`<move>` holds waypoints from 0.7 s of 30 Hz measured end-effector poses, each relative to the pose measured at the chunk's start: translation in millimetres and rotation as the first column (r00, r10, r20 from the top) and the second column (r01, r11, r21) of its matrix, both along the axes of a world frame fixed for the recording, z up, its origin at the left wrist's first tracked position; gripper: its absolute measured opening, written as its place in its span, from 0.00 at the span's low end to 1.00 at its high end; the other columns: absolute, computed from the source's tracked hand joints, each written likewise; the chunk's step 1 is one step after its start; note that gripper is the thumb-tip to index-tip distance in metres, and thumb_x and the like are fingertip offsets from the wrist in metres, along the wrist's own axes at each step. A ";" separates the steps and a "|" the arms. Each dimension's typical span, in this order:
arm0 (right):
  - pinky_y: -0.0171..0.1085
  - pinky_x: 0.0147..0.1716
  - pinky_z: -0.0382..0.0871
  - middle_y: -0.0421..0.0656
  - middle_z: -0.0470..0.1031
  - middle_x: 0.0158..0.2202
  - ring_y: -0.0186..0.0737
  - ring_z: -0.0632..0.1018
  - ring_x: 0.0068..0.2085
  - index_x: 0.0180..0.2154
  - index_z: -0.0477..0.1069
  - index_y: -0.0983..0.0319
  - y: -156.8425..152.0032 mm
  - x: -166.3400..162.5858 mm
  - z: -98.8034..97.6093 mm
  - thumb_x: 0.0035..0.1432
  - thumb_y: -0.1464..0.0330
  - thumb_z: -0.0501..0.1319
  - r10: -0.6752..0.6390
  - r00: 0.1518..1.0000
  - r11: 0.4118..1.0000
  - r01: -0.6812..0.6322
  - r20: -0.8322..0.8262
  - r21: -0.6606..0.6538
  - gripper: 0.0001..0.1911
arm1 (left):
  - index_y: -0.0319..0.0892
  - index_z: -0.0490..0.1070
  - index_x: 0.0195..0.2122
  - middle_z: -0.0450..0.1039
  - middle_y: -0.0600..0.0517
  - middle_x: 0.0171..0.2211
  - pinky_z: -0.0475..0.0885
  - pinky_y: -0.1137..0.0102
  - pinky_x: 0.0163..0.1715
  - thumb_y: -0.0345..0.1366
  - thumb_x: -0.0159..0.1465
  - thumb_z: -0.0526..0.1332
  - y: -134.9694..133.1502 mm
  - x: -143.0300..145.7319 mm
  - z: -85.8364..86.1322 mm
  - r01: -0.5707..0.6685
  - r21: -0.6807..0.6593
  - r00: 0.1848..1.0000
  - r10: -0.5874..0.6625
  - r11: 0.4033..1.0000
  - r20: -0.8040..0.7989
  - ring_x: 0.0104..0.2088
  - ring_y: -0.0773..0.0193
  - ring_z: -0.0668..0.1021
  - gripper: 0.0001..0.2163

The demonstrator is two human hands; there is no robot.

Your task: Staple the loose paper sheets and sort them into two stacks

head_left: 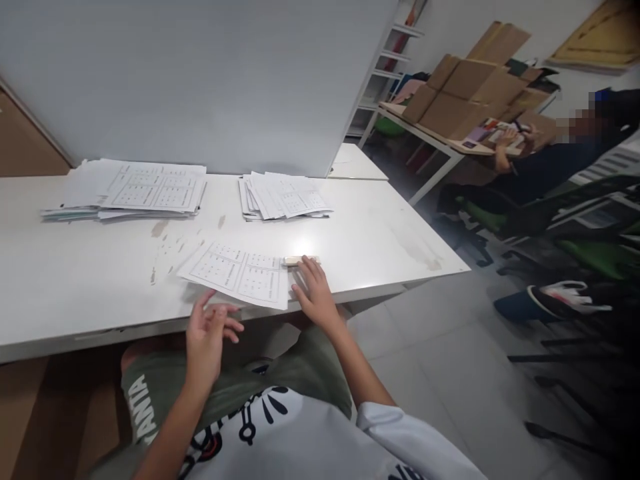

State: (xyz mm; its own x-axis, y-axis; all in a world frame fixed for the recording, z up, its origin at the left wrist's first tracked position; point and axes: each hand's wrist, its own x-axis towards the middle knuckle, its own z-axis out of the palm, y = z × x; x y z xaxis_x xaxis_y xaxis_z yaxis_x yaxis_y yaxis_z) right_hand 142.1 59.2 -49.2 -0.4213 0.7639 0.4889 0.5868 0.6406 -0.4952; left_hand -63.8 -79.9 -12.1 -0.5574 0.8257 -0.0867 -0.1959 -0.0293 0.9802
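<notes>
Left hand [210, 328] is hovering at the front edge of the bench [370, 233], close to the printed sheets [240, 277]; its fingers are half curling, standing apart. Right hand [316, 290] is reaching over a pale block [294, 261] just right of the sheets; its fingers are lying side by side, tips at the block, thumb standing apart. Cannot tell how firmly they are touching.

Sheets are lying aslant near the front edge. Behind them, a left stack [150, 190] and a smaller right stack [295, 199] are lying before a grey panel [200, 80].

Containers: a blue bin [523, 307], right of the bench, is holding a white bag [573, 293]. Cartons [450, 97] are sitting piled on a second bench [433, 138]; contents cannot be told. A co-worker [555, 170] is sitting there.
</notes>
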 end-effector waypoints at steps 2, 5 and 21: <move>0.55 0.65 0.59 0.48 0.60 0.67 0.49 0.57 0.69 0.64 0.58 0.57 -3.9 -0.5 -2.2 0.66 0.62 0.53 0.011 1.000 1.000 -0.011 -0.028 0.002 0.26 | 0.45 0.56 0.61 0.74 0.51 0.38 0.73 0.72 0.20 0.52 0.58 0.65 7.8 -10.6 5.3 0.014 -0.076 0.999 -0.017 0.997 -0.039 0.26 0.65 0.79 0.33; 0.54 0.65 0.59 0.47 0.64 0.65 0.48 0.60 0.68 0.63 0.60 0.56 -9.2 -2.7 -2.7 0.66 0.64 0.53 0.042 0.997 0.999 -0.040 -0.061 0.026 0.25 | 0.41 0.49 0.65 0.71 0.53 0.33 0.70 0.72 0.16 0.53 0.60 0.62 16.3 -15.0 -0.7 0.093 -0.188 0.989 -0.112 0.978 -0.094 0.21 0.66 0.75 0.38; 0.55 0.63 0.63 0.48 0.66 0.63 0.47 0.62 0.67 0.64 0.59 0.57 -17.5 2.4 -19.5 0.66 0.73 0.51 -0.022 0.993 0.986 0.041 -0.117 0.160 0.26 | 0.38 0.71 0.54 0.76 0.42 0.49 0.70 0.60 0.47 0.22 0.63 0.53 21.3 4.3 -38.1 0.177 -0.096 -0.268 -0.046 0.980 -0.962 0.46 0.54 0.77 0.19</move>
State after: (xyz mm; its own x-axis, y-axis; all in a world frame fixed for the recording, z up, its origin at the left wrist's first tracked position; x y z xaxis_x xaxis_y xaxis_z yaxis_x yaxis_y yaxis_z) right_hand 144.5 41.7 -68.7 -0.3324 0.6825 0.6509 0.5533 0.7000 -0.4514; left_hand -59.5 -58.6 -50.2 0.2133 0.8513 0.4794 0.9756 -0.2121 -0.0576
